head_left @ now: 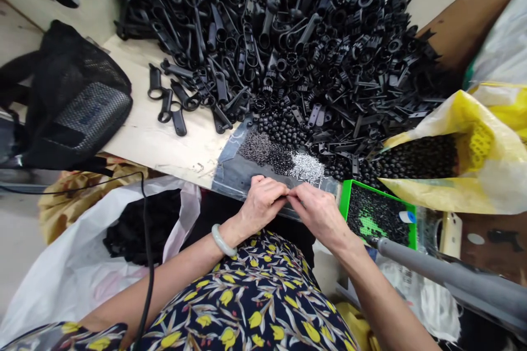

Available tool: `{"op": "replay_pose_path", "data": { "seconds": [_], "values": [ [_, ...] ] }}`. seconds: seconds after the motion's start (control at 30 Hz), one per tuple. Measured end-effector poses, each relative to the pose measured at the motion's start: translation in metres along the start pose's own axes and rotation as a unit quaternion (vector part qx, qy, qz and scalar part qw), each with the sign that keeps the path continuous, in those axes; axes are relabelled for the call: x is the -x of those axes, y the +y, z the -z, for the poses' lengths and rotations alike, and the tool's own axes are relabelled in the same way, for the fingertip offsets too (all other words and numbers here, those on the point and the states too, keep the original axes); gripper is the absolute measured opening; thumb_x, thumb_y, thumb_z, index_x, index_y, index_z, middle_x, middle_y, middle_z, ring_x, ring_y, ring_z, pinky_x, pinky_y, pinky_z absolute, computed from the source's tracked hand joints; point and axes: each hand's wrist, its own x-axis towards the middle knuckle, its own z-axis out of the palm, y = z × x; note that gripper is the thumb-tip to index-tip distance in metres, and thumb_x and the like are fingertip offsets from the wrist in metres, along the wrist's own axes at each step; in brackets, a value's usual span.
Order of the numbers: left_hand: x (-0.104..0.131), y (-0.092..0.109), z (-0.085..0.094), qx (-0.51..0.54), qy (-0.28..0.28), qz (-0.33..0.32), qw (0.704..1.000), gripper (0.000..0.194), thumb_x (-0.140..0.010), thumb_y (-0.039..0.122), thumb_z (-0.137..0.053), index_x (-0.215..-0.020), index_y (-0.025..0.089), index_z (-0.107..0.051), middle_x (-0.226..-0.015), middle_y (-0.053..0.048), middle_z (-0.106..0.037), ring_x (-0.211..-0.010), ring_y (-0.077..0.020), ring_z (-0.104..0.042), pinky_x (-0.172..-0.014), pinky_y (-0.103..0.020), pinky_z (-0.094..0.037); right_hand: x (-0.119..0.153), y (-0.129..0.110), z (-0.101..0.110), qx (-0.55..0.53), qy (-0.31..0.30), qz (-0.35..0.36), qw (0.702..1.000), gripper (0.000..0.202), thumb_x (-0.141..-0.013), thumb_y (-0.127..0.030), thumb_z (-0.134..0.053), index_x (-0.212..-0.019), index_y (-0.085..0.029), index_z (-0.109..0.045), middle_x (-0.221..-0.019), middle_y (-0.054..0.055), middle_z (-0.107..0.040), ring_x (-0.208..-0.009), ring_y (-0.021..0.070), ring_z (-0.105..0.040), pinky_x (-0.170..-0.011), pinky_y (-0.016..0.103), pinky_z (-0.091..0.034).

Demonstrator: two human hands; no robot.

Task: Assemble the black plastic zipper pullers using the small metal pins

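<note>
My left hand [265, 197] and my right hand [317, 208] meet at the front edge of the table, their fingertips pinched together. Whatever they hold between them is too small and covered to make out. Just beyond my fingers lies a heap of silvery pins [307, 167]. To its left is a pile of tiny brownish-grey parts [255, 147], possibly springs. Small black balls [284, 130] lie behind these. A dark grey mat [233, 167] is under the small piles.
A large mound of black plastic parts [251, 38] covers the table's back. At right are a green tray [345, 197], a yellow-white bag [444, 197] and a grey bar [444, 277]. At left sit a black mesh bag [82, 98], a white sack [61, 263] and a hanging cable [149, 252].
</note>
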Motion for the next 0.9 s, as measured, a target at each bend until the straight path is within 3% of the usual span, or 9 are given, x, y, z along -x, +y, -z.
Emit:
{"op": "replay_pose_path", "data": {
  "seconds": [0.1, 0.23, 0.33, 0.47, 0.53, 0.63, 0.7, 0.73, 0.9],
  "values": [
    [0.001, 0.001, 0.000, 0.005, 0.011, -0.003, 1.000, 0.010, -0.098, 0.015, -0.064, -0.093, 0.022, -0.069, -0.099, 0.001, -0.081, -0.090, -0.0179, -0.070, -0.089, -0.040, -0.037, 0.004, 0.002, -0.004, -0.047, 0.028, 0.011, 0.998, 0.010, -0.103, -0.021, -0.058, -0.101, -0.020, -0.068, -0.094, 0.006, -0.072, -0.083, 0.0189, -0.070, -0.077, 0.031, -0.055],
    [0.001, 0.002, 0.000, 0.012, 0.023, -0.004, 1.000, 0.004, -0.097, 0.020, -0.068, -0.094, 0.022, -0.069, -0.098, 0.001, -0.081, -0.087, -0.0172, -0.071, -0.088, -0.039, -0.037, 0.023, -0.001, -0.010, -0.125, 0.128, 0.005, 0.984, 0.014, -0.100, -0.019, -0.064, -0.112, -0.022, -0.070, -0.104, 0.006, -0.075, -0.091, 0.0184, -0.073, -0.083, 0.030, -0.058],
    [0.002, 0.001, -0.002, 0.012, 0.034, -0.009, 0.999, 0.004, -0.095, 0.024, -0.072, -0.094, 0.022, -0.069, -0.097, 0.001, -0.081, -0.086, -0.0172, -0.071, -0.090, -0.040, -0.037, 0.057, -0.007, -0.015, -0.151, 0.200, -0.018, 0.968, 0.013, -0.097, -0.015, -0.067, -0.106, -0.022, -0.072, -0.098, 0.005, -0.077, -0.086, 0.0185, -0.073, -0.080, 0.031, -0.059],
    [0.002, 0.001, -0.003, 0.009, 0.044, -0.004, 0.999, 0.005, -0.094, 0.022, -0.074, -0.094, 0.022, -0.069, -0.096, 0.002, -0.081, -0.085, -0.0171, -0.072, -0.091, -0.040, -0.037, 0.126, -0.009, -0.029, -0.162, 0.256, -0.090, 0.949, 0.011, -0.093, -0.015, -0.071, -0.099, -0.022, -0.075, -0.091, 0.006, -0.078, -0.077, 0.0198, -0.073, -0.073, 0.033, -0.059],
    [0.003, 0.001, -0.004, 0.002, 0.048, -0.004, 0.999, 0.006, -0.093, 0.021, -0.074, -0.095, 0.022, -0.069, -0.095, 0.002, -0.080, -0.085, -0.0172, -0.072, -0.091, -0.040, -0.037, 0.158, -0.004, -0.036, -0.183, 0.306, -0.168, 0.919, 0.004, -0.092, -0.021, -0.072, -0.092, -0.021, -0.076, -0.083, 0.006, -0.076, -0.068, 0.0192, -0.071, -0.064, 0.031, -0.057],
    [0.004, 0.000, -0.006, -0.009, 0.053, -0.008, 0.999, 0.007, -0.093, 0.022, -0.074, -0.098, 0.023, -0.070, -0.093, 0.001, -0.080, -0.085, -0.0178, -0.072, -0.091, -0.040, -0.037, 0.186, 0.013, -0.036, -0.240, 0.427, -0.283, 0.825, 0.017, -0.093, -0.034, -0.071, -0.088, -0.018, -0.071, -0.073, 0.003, -0.070, -0.066, 0.0203, -0.070, -0.063, 0.031, -0.056],
    [0.005, -0.002, -0.007, -0.012, 0.059, -0.008, 0.998, 0.011, -0.095, 0.023, -0.072, -0.105, 0.023, -0.070, -0.094, 0.000, -0.080, -0.084, -0.0181, -0.072, -0.091, -0.040, -0.038, 0.190, 0.028, -0.029, -0.271, 0.490, -0.304, 0.771, 0.024, -0.091, -0.042, -0.073, -0.093, -0.019, -0.067, -0.074, 0.003, -0.069, -0.071, 0.0216, -0.071, -0.073, 0.037, -0.059],
    [0.006, -0.002, -0.007, -0.011, 0.061, -0.009, 0.998, 0.013, -0.096, 0.023, -0.071, -0.109, 0.024, -0.070, -0.095, -0.001, -0.080, -0.084, -0.0181, -0.072, -0.090, -0.040, -0.038, 0.188, 0.034, -0.024, -0.275, 0.504, -0.304, 0.760, 0.028, -0.089, -0.044, -0.074, -0.097, -0.019, -0.066, -0.077, 0.003, -0.069, -0.074, 0.0225, -0.071, -0.080, 0.041, -0.059],
    [0.006, -0.003, -0.007, -0.006, 0.056, -0.023, 0.998, 0.006, -0.098, 0.023, -0.068, -0.102, 0.024, -0.072, -0.095, -0.001, -0.080, -0.085, -0.0181, -0.072, -0.090, -0.041, -0.038, 0.162, 0.053, -0.002, -0.289, 0.491, -0.279, 0.773, 0.053, -0.078, -0.046, -0.082, -0.118, -0.017, -0.063, -0.106, 0.012, -0.071, -0.095, 0.0304, -0.072, -0.096, 0.055, -0.055]
  ]
}}
